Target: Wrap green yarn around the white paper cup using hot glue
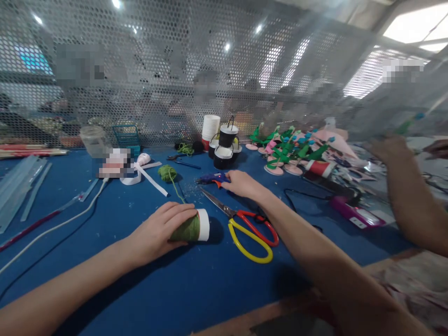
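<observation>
1. Here's the left hand [163, 224], fingers curled over the green yarn-wrapped cup [186, 230] and clamped on it, probably to stop it rolling: it lies on its side at the near middle of the table [105, 284], white end facing right.
2. Over to the right hand [241, 183]: it reaches past the scissors [229, 213], fingers closed on the handle end of the blue glue gun [212, 178], nozzle pointing left. How tight that grip is, I cannot tell.
3. The yarn ball [167, 173] sits just behind the cup, a strand running between them, perhaps placed there to feed freely.
4. Now the room: bare blue surface opens in front of the cup and left of it, to the white cord [59, 224].
5. Tighter on the right! The open scissors lie between cup and right forearm, blades angled toward the glue gun.
6. Behind, black pots [223, 157] and paper flowers [292, 151] crowd toward the mesh screen [157, 60]; far right, a co-worker's arm [401, 186] takes up space.
</observation>
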A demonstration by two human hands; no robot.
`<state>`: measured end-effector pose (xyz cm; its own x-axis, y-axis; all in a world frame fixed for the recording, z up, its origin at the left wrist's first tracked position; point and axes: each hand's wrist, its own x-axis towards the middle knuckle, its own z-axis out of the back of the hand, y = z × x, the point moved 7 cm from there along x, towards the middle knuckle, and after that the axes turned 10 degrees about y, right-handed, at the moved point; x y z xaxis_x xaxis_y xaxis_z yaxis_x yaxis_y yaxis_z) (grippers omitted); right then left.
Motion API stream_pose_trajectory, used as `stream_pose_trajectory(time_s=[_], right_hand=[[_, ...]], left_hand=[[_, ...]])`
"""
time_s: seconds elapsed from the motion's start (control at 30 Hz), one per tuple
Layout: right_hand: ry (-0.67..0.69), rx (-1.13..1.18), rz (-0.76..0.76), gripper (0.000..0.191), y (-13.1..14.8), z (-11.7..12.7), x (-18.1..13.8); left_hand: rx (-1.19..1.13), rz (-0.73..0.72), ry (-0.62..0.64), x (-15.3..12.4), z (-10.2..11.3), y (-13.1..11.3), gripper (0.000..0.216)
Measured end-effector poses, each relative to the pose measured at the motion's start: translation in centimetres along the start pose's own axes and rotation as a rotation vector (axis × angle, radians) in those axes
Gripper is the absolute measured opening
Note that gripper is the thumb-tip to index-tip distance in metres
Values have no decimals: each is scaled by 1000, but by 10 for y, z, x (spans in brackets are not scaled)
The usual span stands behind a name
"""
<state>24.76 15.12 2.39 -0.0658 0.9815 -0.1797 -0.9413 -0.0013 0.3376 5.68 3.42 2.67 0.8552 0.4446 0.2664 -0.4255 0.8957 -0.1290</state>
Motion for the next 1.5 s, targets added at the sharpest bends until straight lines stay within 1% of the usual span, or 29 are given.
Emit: stream_pose_trajectory(time_s=[0.07,0.13,0.23,0.33,0.4,0.47,0.5,0.53,0.57,0.6,0.7,0.73,0.77,0.87,0.9,1.0,1.07,1.23,1.3,1.4,1.43,1.5], right_hand=[[53,9,-46,24,-7,-15,13],[51,44,-75,29,-11,-23,22],[-9,144,-78,28,-12,-19,19],[-90,296,-18,32,-8,-2,-2],[-104,416,65,30,-2,10,-21],[-63,508,144,17,5,18,-39],[-6,575,186,13,9,17,-47],[66,663,237,12,14,16,-53],[100,704,270,13,18,15,-57],[101,707,301,16,20,15,-61],[-26,558,358,19,26,18,-69],[-27,527,367,19,28,17,-70],[15,526,370,19,31,13,-72],[222,617,357,19,38,0,-77],[248,628,348,18,38,-2,-79],[240,590,307,19,35,-5,-84],[259,556,285,22,32,-11,-86],[305,566,287,29,26,-22,-86],[292,569,282,31,24,-21,-84],[199,578,317,30,23,-11,-83],[165,593,330,29,23,-8,-83],[118,615,340,29,21,-2,-84]], left_hand=[[30,-4,-18,-1,1,1,60],[58,0,-38,-2,2,2,62],[90,6,-61,-4,3,4,59],[105,19,-71,-5,4,7,51],[107,34,-65,-5,3,8,48],[114,42,-42,-5,3,9,48],[122,44,-25,-4,3,8,49],[133,46,-5,-3,4,8,50],[144,52,16,-3,4,9,51],[152,62,35,-2,5,9,52],[144,108,50,-3,8,12,51],[132,120,41,-5,8,14,50],[120,129,26,-6,7,15,49],[75,143,-2,-13,2,18,50],[58,156,-8,-15,-1,20,52],[21,165,-17,-19,-5,24,58],[16,148,-10,-20,-6,23,59],[0,136,2,-10,1,21,47],[-1,131,30,-1,5,21,44],[2,108,37,16,9,20,42],[-5,104,23,21,9,19,42],[-36,113,-50,25,10,18,42]])
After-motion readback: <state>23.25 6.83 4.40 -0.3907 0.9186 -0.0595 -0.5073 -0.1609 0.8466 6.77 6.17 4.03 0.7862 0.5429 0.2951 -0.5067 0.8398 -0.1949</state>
